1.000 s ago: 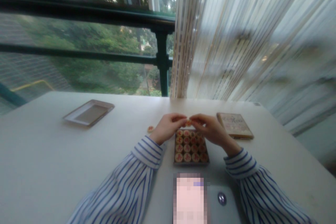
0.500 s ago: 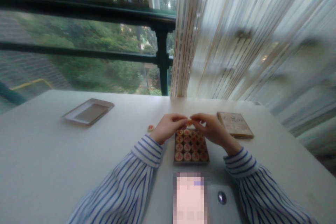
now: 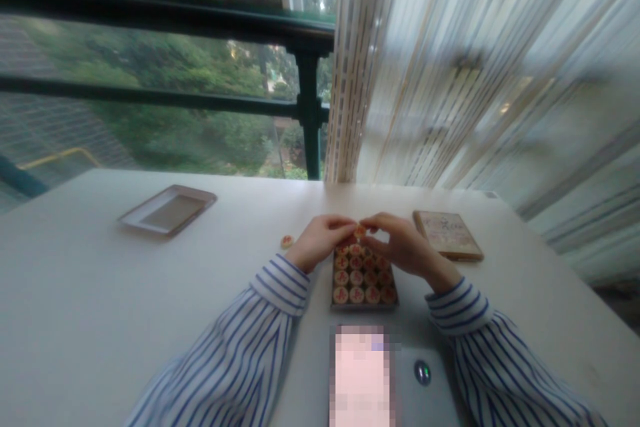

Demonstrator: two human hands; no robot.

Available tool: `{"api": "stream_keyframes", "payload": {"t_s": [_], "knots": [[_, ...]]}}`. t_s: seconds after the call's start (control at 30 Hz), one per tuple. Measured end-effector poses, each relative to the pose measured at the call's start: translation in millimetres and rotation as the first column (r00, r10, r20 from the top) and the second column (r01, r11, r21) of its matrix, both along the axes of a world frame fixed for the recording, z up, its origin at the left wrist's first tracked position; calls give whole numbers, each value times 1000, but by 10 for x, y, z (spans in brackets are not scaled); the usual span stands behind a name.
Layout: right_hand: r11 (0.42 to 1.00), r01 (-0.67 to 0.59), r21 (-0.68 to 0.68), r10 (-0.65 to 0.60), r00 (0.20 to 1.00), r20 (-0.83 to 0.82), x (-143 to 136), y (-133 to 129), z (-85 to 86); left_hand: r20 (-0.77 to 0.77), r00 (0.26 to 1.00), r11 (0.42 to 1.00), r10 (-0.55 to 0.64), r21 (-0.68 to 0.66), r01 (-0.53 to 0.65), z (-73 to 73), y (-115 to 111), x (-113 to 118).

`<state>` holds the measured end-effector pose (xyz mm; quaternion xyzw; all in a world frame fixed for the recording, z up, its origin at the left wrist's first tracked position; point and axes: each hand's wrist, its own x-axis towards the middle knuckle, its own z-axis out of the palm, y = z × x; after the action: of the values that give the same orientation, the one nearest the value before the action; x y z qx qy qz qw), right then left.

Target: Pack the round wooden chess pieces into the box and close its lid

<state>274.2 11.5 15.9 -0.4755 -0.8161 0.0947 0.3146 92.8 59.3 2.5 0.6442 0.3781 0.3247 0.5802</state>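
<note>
- Cream with a red character on its face, a round piece (image 3: 360,232) sits between the two hands in the head view, just above the far end of the open box (image 3: 365,307).
- Fingertips of the left hand (image 3: 320,240) close on the piece's left edge, thumb below and forefinger above; the remaining fingers curl behind.
- Right hand (image 3: 400,240): thumb and forefinger arch apart, with their tips meeting the same piece from the other side. Which hand bears its weight, I cannot tell.
- Judging by its look, the piece is wood or hard plastic: light, stiff and unlikely to break. A smooth rim could let it slip or spin, so the best hold is a pinch across opposite edges, leaving the lettered face free.
- Within the box, similar pieces lie face up in close rows. Packed like that, they leave little room beside them for fingers; lifting one by its upper rim looks easier than reaching around it. The far row is partly hidden by the hands.
- On the white table (image 3: 200,320), a loose piece (image 3: 287,241) lies flat just beside the left wrist, its rim open to a pinch. Farther left is a shallow tray (image 3: 173,208); near the right hand lies a flat printed box (image 3: 449,235).
</note>
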Motion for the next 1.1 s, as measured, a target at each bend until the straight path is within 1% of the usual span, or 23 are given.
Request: {"api": "stream_keyframes", "payload": {"t_s": [0.17,0.43,0.53,0.6,0.73,0.9,1.1], "knots": [[1000,-9,8,9,1000,23,-2,-4,15,0,1000,999,3,-38,-3,47,-39,17],[999,-13,-33,15,997,73,12,-18,54,-34,998,999,-49,-23,49,31,-27,20],[999,-24,-48,27,996,79,21,-21,60,-68,995,998,-70,5,70,37,-25,21],[999,-22,-45,26,996,86,32,-20,56,-98,993,997,-63,40,67,34,-15,16],[999,-12,-46,16,995,101,65,-10,40,-156,988,993,4,119,15,21,25,-6],[995,-3,-97,18,988,152,91,-5,39,-213,969,974,121,215,-74,15,68,-22],[989,20,-147,12,977,212,100,-16,56,-313,930,925,193,374,-67,-49,92,-48]]}}
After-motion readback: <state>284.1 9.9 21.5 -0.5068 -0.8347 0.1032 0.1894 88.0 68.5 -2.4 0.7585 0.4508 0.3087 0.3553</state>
